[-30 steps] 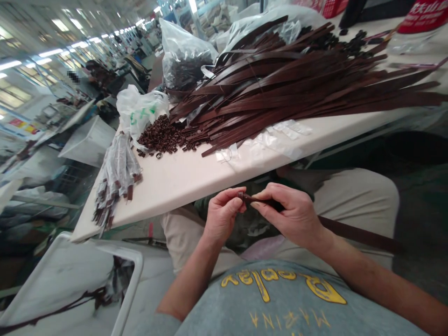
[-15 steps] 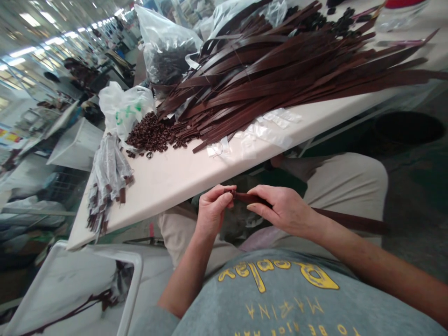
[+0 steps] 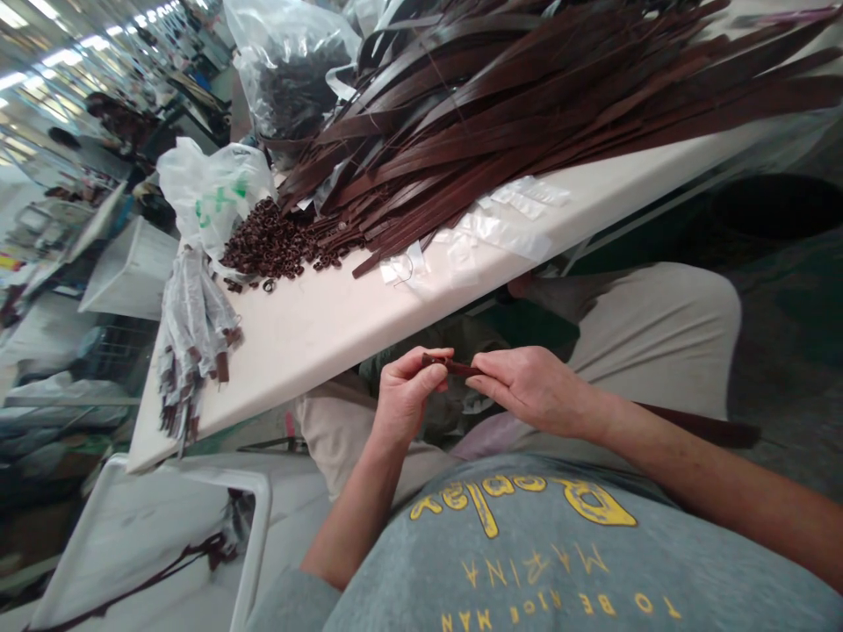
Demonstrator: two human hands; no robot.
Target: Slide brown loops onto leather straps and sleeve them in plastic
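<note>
Over my lap, my left hand (image 3: 407, 399) is closed in a pinch on one end of a dark brown strap (image 3: 463, 369), and a small loop seems to sit there, though the fingers partly cover it. Thumb and fingers of my right hand (image 3: 543, 391) squeeze the same strap a short way to the right. Its long tail passes beneath my right forearm and sticks out past my knee. On the table ahead lie a heap of small brown loops (image 3: 273, 246) and a large pile of brown straps (image 3: 500, 114).
The white table (image 3: 309, 338) slants across in front of me. Plastic-sleeved straps (image 3: 198, 316) lie at its left end, beside a white plastic bag (image 3: 214, 189). Small clear bags (image 3: 507, 219) lie near the front edge. A white bin (image 3: 260, 527) stands at lower left.
The strap's end now shows further beyond my left fingers, and my right hand has closed nearer to it. The strap's tail has shifted slightly right. The camera view has moved a little.
</note>
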